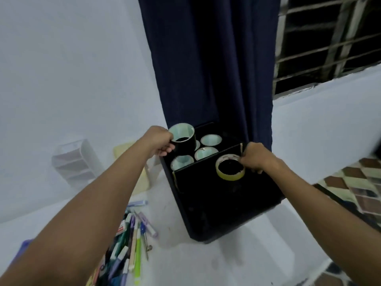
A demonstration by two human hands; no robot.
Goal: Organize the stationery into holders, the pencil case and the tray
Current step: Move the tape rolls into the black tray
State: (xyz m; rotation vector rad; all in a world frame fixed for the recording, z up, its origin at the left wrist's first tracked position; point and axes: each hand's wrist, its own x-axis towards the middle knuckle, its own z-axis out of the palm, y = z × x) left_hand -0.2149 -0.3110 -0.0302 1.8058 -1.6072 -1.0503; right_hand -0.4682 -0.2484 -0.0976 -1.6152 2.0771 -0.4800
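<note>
Navy curtain (208,58) hangs beside barred window (327,42); checkered floor tiles (358,190) right.

Single head-worn wide-angle view, facing forward and down, close over black organizer box (216,195), white table (247,254)

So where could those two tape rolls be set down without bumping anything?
The front compartment of the black box is bare below the yellow tape roll. The white table in front of the box is free too. The back compartment and the pen pile are crowded.

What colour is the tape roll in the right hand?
Yellowish roll of tape, dark centre, held by the right hand; head view.
</note>
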